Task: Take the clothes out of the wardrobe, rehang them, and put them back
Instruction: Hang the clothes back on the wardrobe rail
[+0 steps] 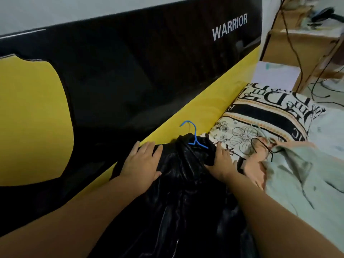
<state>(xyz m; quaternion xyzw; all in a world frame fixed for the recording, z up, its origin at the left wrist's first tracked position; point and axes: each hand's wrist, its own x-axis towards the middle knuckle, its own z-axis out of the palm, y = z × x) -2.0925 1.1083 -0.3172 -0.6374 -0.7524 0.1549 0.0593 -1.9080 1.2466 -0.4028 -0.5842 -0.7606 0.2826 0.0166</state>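
Observation:
A black leather jacket (186,192) lies spread on the bed, its collar toward the yellow and black headboard. A blue hanger (194,138) sits inside the collar, with its hook sticking up. My left hand (141,162) rests flat on the jacket's left shoulder, fingers straight. My right hand (222,161) presses on the jacket's right shoulder beside the hanger, fingers stretched out. A pale green garment (297,174) lies to the right on the bed, and a black wire hanger (260,146) rests by its top.
A patterned pillow (260,116) lies against the yellow and black headboard (130,71). A wooden desk (307,43) with dangling cables stands at the top right. The bed sheet (327,135) runs along the right edge.

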